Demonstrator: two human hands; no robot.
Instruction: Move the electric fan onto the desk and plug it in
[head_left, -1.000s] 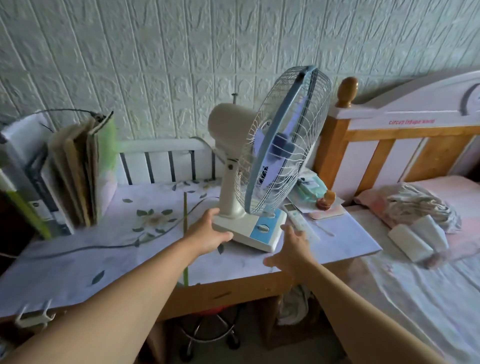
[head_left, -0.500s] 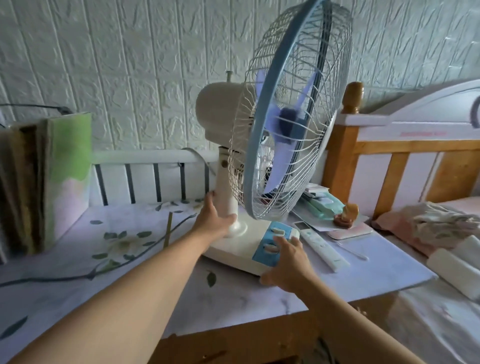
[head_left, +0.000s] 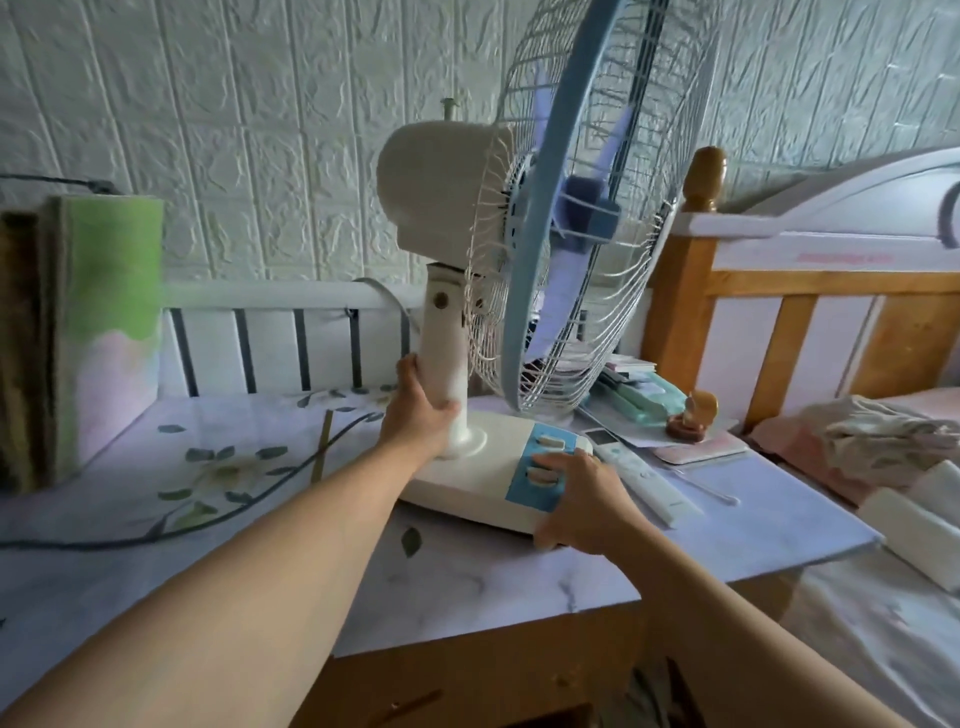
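A cream electric fan (head_left: 447, 208) with a blue-rimmed wire cage and blue blades stands on the desk (head_left: 519, 577), which has a marbled, flower-printed top. My left hand (head_left: 418, 410) is wrapped around the fan's upright neck just above the base. My right hand (head_left: 582, 493) grips the front right corner of the base, fingers over the blue button panel. A grey cord leaves the back of the fan toward the wall; its plug is hidden.
A white remote (head_left: 641, 478), a small brown figurine (head_left: 693, 415), packets and a pink card lie right of the fan. Books (head_left: 98, 332) stand at the desk's left. A slatted white rail (head_left: 270, 338) backs the desk. A wooden bed (head_left: 810, 322) with folded cloths adjoins on the right.
My view has come closer to the desk. My left hand rose from the base's edge onto the neck, and my right hand closed on the base's front corner.
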